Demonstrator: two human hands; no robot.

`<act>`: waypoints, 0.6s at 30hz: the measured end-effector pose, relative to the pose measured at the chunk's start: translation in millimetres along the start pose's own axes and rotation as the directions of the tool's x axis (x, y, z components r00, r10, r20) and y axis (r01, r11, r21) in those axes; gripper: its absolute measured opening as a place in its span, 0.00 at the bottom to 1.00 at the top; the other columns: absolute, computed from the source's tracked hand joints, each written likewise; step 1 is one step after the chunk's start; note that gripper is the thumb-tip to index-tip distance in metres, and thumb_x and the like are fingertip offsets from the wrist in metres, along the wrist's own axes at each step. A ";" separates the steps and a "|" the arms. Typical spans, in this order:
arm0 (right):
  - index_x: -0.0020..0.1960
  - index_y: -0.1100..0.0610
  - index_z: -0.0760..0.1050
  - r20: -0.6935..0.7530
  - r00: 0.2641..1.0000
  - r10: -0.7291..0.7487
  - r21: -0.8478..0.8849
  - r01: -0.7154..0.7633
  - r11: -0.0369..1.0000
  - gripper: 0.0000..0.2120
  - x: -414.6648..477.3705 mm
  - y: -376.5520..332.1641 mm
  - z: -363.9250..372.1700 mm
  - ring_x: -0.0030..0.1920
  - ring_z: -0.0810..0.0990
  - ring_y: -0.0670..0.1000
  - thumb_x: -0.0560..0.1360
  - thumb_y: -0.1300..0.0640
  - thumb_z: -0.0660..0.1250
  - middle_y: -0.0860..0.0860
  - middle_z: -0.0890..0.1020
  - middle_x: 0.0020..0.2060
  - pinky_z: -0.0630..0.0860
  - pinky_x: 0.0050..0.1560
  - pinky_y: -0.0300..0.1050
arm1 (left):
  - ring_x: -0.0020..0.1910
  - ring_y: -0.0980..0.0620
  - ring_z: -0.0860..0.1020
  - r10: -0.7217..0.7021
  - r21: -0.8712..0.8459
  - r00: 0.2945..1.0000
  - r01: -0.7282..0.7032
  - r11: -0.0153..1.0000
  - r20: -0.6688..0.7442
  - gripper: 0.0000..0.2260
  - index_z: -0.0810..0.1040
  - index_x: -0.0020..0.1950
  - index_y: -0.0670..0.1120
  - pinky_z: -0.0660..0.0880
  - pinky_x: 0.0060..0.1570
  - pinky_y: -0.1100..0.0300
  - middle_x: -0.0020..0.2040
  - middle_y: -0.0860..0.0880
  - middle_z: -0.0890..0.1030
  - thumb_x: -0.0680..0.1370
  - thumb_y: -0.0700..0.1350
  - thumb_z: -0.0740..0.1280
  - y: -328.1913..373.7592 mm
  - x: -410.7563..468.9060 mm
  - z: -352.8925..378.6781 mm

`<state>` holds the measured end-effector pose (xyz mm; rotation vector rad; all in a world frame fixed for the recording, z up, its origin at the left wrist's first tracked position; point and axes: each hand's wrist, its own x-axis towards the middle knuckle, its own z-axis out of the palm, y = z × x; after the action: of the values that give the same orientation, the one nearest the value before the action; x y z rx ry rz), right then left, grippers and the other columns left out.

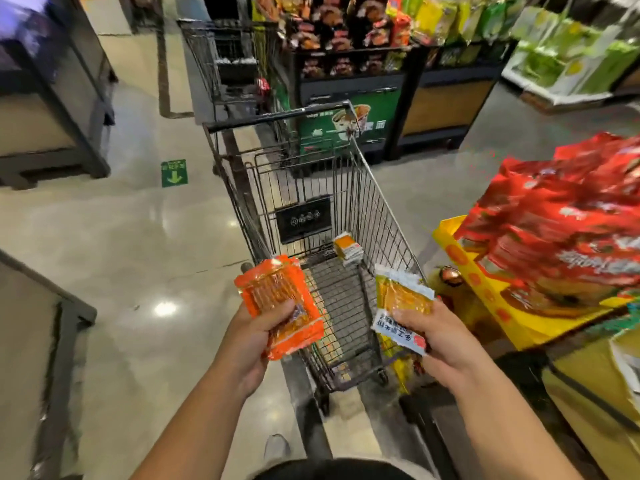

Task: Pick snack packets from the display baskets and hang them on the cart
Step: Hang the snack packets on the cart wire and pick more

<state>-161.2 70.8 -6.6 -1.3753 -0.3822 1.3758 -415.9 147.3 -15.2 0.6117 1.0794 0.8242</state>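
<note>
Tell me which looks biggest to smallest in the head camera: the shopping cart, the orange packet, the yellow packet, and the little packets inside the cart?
1. Shopping cart
2. Orange packet
3. Yellow packet, close to the orange one, so unsure
4. Little packets in the cart, though they are farther away

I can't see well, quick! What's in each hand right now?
Left hand: closed on the orange snack packets.
Right hand: closed on the yellow and white snack packets.
</note>
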 end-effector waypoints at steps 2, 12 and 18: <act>0.67 0.60 0.74 -0.019 0.999 0.032 0.000 -0.032 0.999 0.30 11.5 4.0 2.6 0.49 0.86 0.59 0.66 0.67 0.75 0.61 0.85 0.53 0.84 0.48 0.53 | 0.52 0.43 0.85 -0.020 0.008 1.000 0.020 1.000 -0.017 0.14 0.81 0.60 0.45 0.81 0.49 0.50 0.53 0.43 0.87 0.75 0.38 0.73 4.2 18.6 -3.3; 0.57 0.62 0.80 -0.204 0.968 0.146 0.039 -0.141 0.989 0.15 103.1 -10.1 -20.3 0.44 0.86 0.57 0.70 0.61 0.74 0.59 0.87 0.47 0.80 0.58 0.60 | 0.46 0.48 0.86 -0.064 0.075 0.989 0.075 0.994 -0.133 0.13 0.82 0.56 0.46 0.81 0.42 0.55 0.50 0.46 0.87 0.74 0.35 0.75 -4.2 124.4 20.3; 0.48 0.63 0.78 -0.127 0.940 0.318 -0.042 -0.325 0.945 0.02 203.9 -35.7 -35.2 0.34 0.84 0.53 0.76 0.67 0.69 0.56 0.84 0.36 0.79 0.33 0.44 | 0.48 0.48 0.86 -0.059 0.159 0.950 0.112 0.981 -0.307 0.16 0.82 0.59 0.48 0.80 0.45 0.53 0.51 0.47 0.87 0.73 0.35 0.75 -4.9 186.7 46.1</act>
<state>-59.4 235.2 -88.3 -1.6158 -0.1234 1.5464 -327.6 296.7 -98.2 0.5921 1.4593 0.7667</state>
